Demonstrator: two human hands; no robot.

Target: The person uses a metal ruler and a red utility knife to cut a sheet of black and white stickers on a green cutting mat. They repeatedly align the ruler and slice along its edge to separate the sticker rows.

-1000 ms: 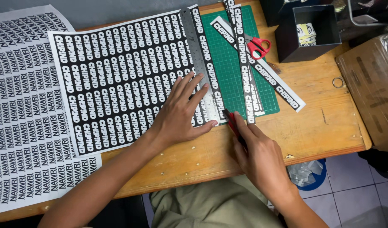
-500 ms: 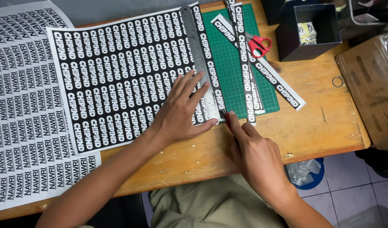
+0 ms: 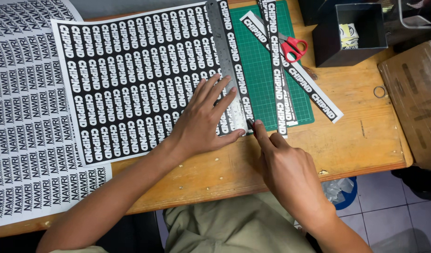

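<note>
Left hand (image 3: 204, 119) presses flat, fingers spread, on the steel ruler (image 3: 225, 61) over the black sticker sheet (image 3: 131, 79). Right hand (image 3: 286, 171) — just beside it — grips a cutter (image 3: 251, 125) at the ruler's near end.

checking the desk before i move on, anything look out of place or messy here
Mostly tidy. The cut strips lie loosely crossed, one running off the green cutting mat, with the red scissors lying among them. The table shows small nicks near its front edge.
</note>
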